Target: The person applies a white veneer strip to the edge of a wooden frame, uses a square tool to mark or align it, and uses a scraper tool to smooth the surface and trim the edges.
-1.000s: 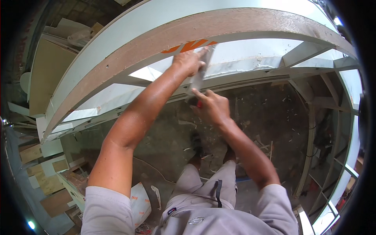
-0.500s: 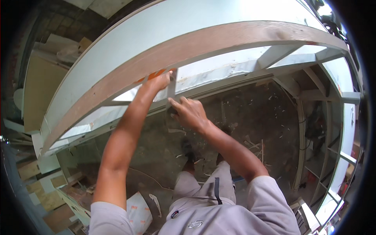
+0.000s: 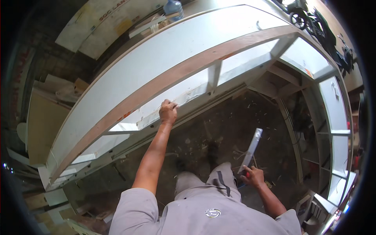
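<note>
My left hand (image 3: pixel 168 112) is closed in front of the long curved wooden frame (image 3: pixel 172 80), by an opening between its struts. Its fingers are bunched, and I cannot make out what they hold, if anything. Low on the right, my right hand (image 3: pixel 254 176) is wrapped round the red handle of a tool with a long flat silver blade (image 3: pixel 251 150). That blade points up and away from me, apart from the frame. A grey upright strut (image 3: pixel 214 73) crosses the frame to the right of my left hand.
A white curved panel (image 3: pixel 156 58) runs behind the frame's brown rail. More open framing (image 3: pixel 340 133) bends round on my right. Scraps litter the dark floor (image 3: pixel 203 129). Boards (image 3: pixel 43 121) stand at left; a blue water bottle (image 3: pixel 173 9) and motorbikes (image 3: pixel 313 23) are beyond.
My right hand has drawn back from the strut to the lower right, and the blade now shows plainly. My left hand has come away from the strut, ending left of it. The view has shifted.
</note>
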The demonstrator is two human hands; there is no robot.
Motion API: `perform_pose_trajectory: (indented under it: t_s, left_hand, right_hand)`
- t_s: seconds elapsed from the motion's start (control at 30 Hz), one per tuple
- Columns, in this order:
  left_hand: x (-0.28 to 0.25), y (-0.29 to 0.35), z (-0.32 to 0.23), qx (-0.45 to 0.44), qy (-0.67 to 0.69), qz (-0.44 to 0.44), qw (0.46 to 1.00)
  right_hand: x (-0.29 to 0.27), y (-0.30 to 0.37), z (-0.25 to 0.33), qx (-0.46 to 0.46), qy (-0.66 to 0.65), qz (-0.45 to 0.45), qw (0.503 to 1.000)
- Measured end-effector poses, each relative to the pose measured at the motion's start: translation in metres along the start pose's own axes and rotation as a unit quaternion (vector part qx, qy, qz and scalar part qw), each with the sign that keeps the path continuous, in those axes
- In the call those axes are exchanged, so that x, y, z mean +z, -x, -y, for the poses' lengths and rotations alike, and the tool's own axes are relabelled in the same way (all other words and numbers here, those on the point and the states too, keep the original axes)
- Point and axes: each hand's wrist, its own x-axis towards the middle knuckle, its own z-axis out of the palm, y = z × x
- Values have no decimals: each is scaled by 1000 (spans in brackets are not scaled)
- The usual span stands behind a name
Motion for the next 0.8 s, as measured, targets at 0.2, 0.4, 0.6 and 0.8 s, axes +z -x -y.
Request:
perform_pose_trajectory:
  t_s: [0.2,0.4,0.6,0.8]
  left_hand:
    - [9,-5,14,151,-147,49,976]
    - [7,-4,1,158,-109,72,979]
    - [-12,-6,20,126,-97,124,979]
    - [-14,-28,23,124,-41,188,973]
  right_hand:
    - [6,60,-55,173,-15,-46,984]
    - [18,88,-57,281,-56,-97,953]
    - [36,71,-30,355,-119,-92,923]
    - [39,45,3,422,-155,-94,888]
